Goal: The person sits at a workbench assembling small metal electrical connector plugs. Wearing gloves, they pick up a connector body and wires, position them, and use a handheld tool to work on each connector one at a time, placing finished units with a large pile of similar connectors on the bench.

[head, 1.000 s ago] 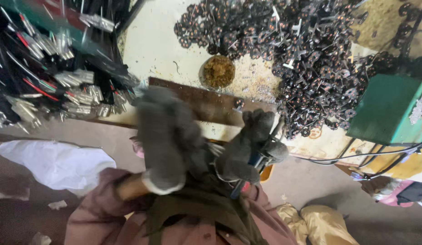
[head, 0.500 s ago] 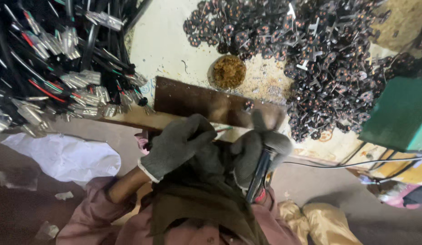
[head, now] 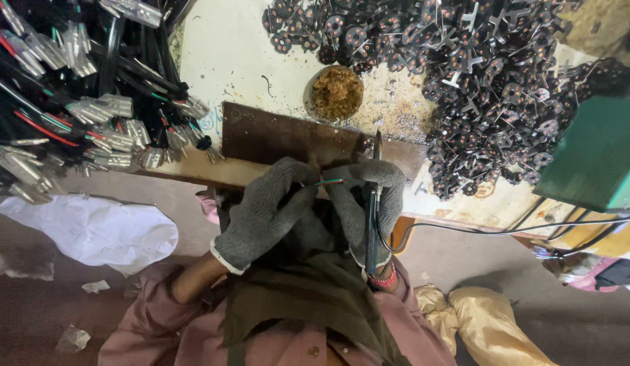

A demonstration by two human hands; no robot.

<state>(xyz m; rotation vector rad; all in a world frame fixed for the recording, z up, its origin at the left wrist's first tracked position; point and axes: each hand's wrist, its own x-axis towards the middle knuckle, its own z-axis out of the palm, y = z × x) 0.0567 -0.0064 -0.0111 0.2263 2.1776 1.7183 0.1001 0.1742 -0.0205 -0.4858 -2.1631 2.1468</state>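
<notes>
Both my hands wear grey knit gloves and meet at the near edge of the workbench. My left hand (head: 264,210) pinches thin red and green wires (head: 328,182) at its fingertips. My right hand (head: 369,196) grips a slim dark hand tool (head: 374,224) with a black cord; its metal tip points up past the fingers towards a brown metal plate (head: 281,135) on the bench. The wire ends run between the two hands.
A big bundle of black, red and green cables with metal terminals (head: 77,102) fills the left. A heap of small dark round parts (head: 464,61) lies at the back right beside a round dish of brown bits (head: 336,91). A green box (head: 596,156) stands right. White cloth (head: 84,230) lies on the floor.
My hands have come down from in front of the camera to the bench edge and closed together on the thin wires; the tool now stands upright in my right hand.
</notes>
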